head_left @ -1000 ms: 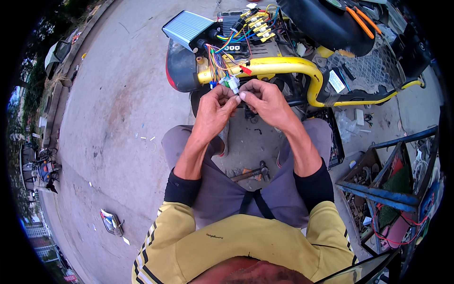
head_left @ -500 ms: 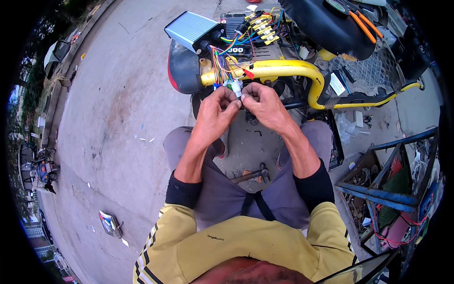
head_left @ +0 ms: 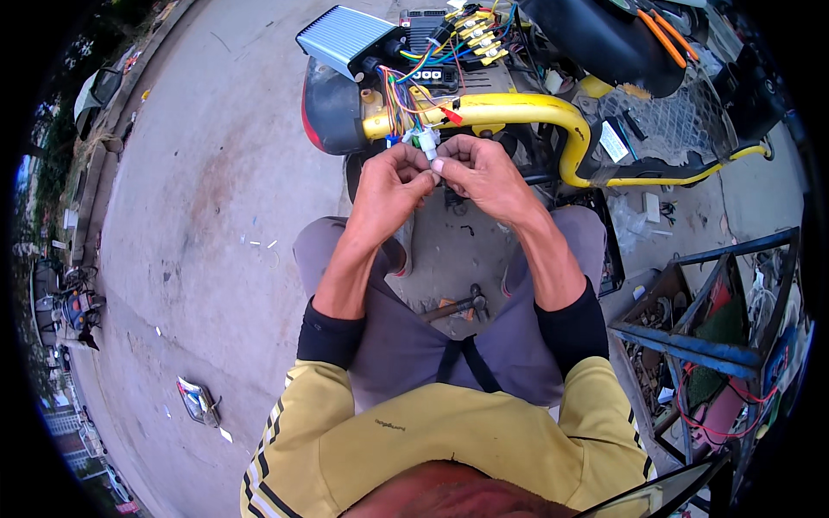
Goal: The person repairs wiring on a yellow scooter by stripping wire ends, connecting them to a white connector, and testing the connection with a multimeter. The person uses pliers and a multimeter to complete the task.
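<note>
Both my hands meet at a white plastic wire connector (head_left: 428, 142) just below a yellow tube frame (head_left: 509, 110). My left hand (head_left: 393, 186) pinches at its lower end from the left. From the other side my right hand (head_left: 479, 173) pinches the same connector, its thumb nearly touching the left fingers. What lies right between the fingertips is hidden. A bundle of coloured wires (head_left: 401, 104) runs from the connectors up over the frame to a silver finned controller box (head_left: 347, 39). A small red connector (head_left: 450, 115) hangs beside the bundle.
A yellow terminal block (head_left: 480, 36) with wires sits behind the frame. Orange-handled pliers (head_left: 663, 36) rest on a black seat (head_left: 596, 43). On the ground between my feet lies a hammer (head_left: 462, 306). At right stands a blue metal rack (head_left: 691, 350) full of scrap.
The view has shifted slightly, so the scene sits a little higher. Both hands stay at the white connector, and my right fingers have moved slightly closer to my left fingers.
</note>
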Demonstrator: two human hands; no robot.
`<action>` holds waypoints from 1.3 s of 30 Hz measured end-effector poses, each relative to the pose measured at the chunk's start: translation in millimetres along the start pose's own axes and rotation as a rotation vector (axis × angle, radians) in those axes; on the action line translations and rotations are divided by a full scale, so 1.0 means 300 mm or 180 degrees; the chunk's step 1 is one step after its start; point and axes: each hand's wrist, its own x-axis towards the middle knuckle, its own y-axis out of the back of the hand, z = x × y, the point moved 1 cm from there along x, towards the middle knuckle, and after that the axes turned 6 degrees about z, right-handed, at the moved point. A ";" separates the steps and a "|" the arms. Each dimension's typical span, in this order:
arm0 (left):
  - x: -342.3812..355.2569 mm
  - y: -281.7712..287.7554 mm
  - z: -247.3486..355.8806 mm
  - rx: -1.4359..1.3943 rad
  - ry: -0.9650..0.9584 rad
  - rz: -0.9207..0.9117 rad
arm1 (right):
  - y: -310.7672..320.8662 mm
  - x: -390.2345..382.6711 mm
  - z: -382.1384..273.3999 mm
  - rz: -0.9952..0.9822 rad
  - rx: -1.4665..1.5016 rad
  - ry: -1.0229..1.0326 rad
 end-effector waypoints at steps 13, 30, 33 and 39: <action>-0.034 -0.038 0.019 0.1577 -0.1414 0.0971 | 0.008 -0.018 -0.017 0.0604 -0.1386 0.1060; -0.010 -0.040 0.017 -0.1351 -0.0715 0.0030 | 0.062 -0.033 -0.026 -0.0386 0.2019 0.0514; 0.000 -0.040 -0.004 -0.1297 -0.0812 0.0176 | 0.049 -0.016 0.004 -0.0251 0.2066 0.0533; 0.001 -0.054 -0.004 -0.1131 -0.0948 0.0462 | 0.016 -0.010 0.012 0.0173 0.1708 0.0564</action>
